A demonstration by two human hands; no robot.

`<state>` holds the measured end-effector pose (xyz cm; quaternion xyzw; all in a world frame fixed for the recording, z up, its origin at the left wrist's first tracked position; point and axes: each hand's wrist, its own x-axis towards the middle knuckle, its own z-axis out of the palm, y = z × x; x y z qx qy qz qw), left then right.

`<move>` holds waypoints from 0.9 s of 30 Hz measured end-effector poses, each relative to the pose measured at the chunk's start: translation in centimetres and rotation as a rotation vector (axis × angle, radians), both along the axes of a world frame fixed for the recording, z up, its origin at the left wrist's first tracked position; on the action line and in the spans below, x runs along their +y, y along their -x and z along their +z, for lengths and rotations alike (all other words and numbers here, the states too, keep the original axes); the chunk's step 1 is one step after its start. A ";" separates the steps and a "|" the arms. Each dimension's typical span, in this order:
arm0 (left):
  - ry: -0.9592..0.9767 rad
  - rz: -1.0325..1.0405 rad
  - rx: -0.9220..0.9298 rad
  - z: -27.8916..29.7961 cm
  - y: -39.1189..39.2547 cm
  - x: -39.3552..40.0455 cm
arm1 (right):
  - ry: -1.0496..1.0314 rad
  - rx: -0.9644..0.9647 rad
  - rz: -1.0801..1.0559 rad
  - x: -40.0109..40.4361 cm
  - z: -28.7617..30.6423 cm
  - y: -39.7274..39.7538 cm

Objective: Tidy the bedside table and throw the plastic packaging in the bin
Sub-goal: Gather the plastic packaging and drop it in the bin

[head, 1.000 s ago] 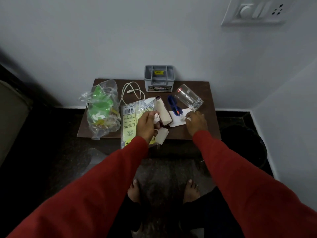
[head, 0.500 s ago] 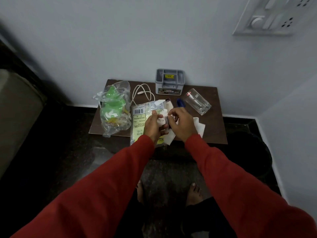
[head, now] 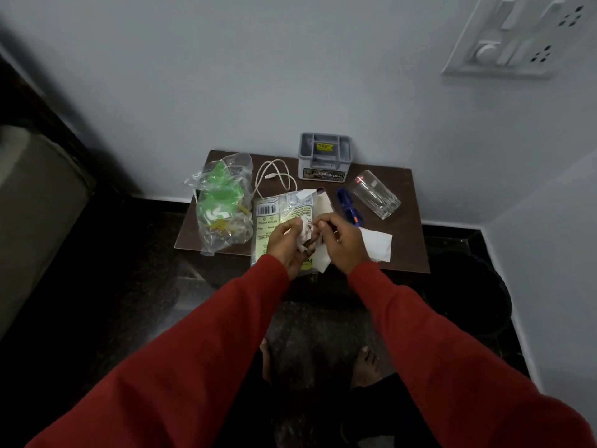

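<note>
The brown bedside table (head: 410, 253) stands against the wall. My left hand (head: 286, 244) holds a crumpled white tissue wad (head: 303, 232) over a yellow-printed plastic packet (head: 274, 218). My right hand (head: 342, 244) meets it, fingertips pinching the same wad. A clear plastic bag with green contents (head: 221, 202) lies at the table's left. A flat white paper (head: 378, 245) lies by my right wrist. The dark bin (head: 478, 302) sits on the floor to the right of the table.
A grey organiser box (head: 324, 156) stands at the back by the wall. A white cable (head: 274, 179) lies coiled beside it. A glass tumbler (head: 374, 194) lies on its side at the right, blue glasses (head: 347, 206) next to it. My bare feet (head: 365, 363) are below.
My right hand has left the white paper at the right and come over to my left hand, bringing a small piece to the tissue wad. The view has shifted slightly left.
</note>
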<state>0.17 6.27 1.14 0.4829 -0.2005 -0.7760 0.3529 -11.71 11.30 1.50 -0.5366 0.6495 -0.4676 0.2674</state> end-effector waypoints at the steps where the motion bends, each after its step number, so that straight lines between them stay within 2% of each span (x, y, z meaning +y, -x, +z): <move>1: 0.008 0.015 -0.001 0.1 -0.3 0.0 | -0.005 -0.006 -0.046 -0.1 -0.3 -0.2; 5: 0.043 0.069 -0.005 0.1 -1.7 -0.6 | -0.132 -0.012 -0.257 -0.7 -1.8 -1.1; 9: -0.004 0.128 0.009 0.2 -4.1 -1.4 | -0.492 0.243 -0.167 -1.5 -2.7 -2.8; 13: 0.003 0.202 -0.047 -0.3 -6.7 -1.3 | -0.611 0.318 -0.189 -2.6 -3.2 -4.8; 22: 0.088 0.172 -0.230 -1.0 -10.0 -0.8 | -0.620 0.496 -0.372 -3.3 -3.9 -4.9; 25: 0.111 0.172 -0.242 -1.2 -10.2 -0.5 | -0.548 0.520 -0.373 -3.7 -3.7 -4.7; 27: 0.134 0.164 -0.245 -1.1 -10.2 -0.4 | -0.463 0.468 -0.393 -4.2 -3.4 -4.4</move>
